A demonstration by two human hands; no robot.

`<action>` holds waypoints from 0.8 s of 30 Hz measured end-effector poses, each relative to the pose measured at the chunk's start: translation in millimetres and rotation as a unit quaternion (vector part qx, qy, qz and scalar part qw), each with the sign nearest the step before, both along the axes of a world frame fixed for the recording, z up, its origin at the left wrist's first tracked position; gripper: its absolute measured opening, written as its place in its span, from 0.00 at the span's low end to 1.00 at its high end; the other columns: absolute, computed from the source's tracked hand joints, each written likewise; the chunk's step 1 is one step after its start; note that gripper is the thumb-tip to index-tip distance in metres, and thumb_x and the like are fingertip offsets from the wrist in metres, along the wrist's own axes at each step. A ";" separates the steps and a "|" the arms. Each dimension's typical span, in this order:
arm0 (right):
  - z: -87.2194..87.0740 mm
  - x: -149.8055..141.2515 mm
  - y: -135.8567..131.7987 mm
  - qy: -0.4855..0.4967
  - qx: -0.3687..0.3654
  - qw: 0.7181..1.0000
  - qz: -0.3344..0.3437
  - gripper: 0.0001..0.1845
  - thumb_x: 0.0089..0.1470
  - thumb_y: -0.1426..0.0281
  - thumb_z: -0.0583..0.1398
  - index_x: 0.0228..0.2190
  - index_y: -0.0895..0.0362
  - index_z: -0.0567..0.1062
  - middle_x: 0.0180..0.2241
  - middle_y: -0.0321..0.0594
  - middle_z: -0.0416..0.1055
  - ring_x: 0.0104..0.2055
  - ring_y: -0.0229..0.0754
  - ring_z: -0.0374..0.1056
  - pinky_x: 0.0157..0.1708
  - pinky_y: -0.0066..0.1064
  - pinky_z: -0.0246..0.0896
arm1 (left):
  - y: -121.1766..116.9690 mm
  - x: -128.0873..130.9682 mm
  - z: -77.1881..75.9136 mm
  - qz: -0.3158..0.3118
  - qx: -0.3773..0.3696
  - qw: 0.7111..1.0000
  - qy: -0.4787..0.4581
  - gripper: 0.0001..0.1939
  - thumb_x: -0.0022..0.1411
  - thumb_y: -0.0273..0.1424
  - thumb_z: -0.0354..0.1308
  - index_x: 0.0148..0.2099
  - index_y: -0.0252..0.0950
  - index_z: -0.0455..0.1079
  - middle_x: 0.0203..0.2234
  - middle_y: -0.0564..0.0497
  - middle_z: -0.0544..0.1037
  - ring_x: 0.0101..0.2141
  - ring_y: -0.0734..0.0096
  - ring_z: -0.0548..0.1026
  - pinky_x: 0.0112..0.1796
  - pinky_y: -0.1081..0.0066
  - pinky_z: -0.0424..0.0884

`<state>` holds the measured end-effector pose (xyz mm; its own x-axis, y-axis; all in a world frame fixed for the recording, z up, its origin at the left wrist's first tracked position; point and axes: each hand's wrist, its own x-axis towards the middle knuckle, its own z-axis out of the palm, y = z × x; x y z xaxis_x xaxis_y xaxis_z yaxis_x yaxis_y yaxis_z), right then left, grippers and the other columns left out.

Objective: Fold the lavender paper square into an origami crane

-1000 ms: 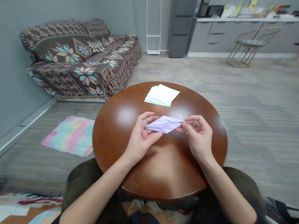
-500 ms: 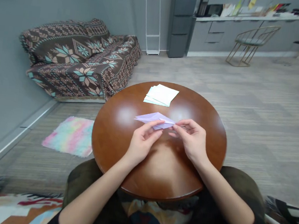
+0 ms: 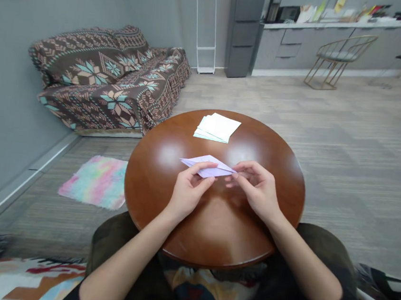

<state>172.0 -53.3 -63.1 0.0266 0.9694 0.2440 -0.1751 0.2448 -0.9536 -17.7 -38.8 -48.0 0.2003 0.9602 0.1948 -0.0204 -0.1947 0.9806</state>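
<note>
Left hand [image 3: 188, 189], half-curled, grips lilac origami [image 3: 210, 172]; right hand [image 3: 261, 189] pinches its tip. Paper sheets [image 3: 220, 126] near table's [image 3: 147, 178] far edge.

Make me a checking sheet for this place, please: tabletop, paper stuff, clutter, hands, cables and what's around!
Surface: round, shiny brown table
Things: purple paper, folded, pointed; pale sheets overlapping beyond it
Clutter: mixed kitchen things on the counter
Hands: left hand holds the paper's middle; right hand pinches its right tip
Cables: nothing seen on the table
Surroundings: sofa, rug, fridge, chair
</note>
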 end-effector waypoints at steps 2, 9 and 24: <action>-0.2 2.3 -0.2 -0.014 0.012 1.000 0.003 0.09 0.58 0.63 0.68 0.38 0.54 0.77 0.32 0.39 0.78 0.34 0.44 0.80 0.35 0.37 0.80 | 0.3 -0.1 -0.2 0.000 0.005 1.000 0.002 0.14 0.59 0.32 0.67 0.48 0.35 0.78 0.45 0.46 0.82 0.44 0.61 0.80 0.48 0.66 0.75; -5.5 10.8 2.0 -0.028 0.065 0.997 0.037 0.08 0.63 0.65 0.63 0.41 0.55 0.79 0.31 0.39 0.80 0.33 0.42 0.79 0.36 0.36 0.79 | 2.4 -1.0 -6.4 -0.001 0.021 1.000 -0.009 0.15 0.59 0.32 0.67 0.49 0.34 0.78 0.43 0.46 0.83 0.41 0.61 0.81 0.47 0.64 0.77; -5.5 11.9 2.2 -0.069 0.070 0.995 0.026 0.02 0.59 0.72 0.65 0.36 0.56 0.80 0.29 0.39 0.81 0.32 0.41 0.80 0.36 0.31 0.75 | 3.9 0.8 -10.3 -0.022 0.008 0.999 -0.031 0.15 0.59 0.31 0.67 0.48 0.34 0.77 0.43 0.45 0.83 0.41 0.62 0.82 0.48 0.64 0.79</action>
<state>183.9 -51.1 -68.6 -0.0651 0.9246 0.3753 -0.0606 0.3718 -0.9263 -16.8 -34.8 -58.3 0.2286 0.9475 0.2238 -0.0900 -0.2083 0.9739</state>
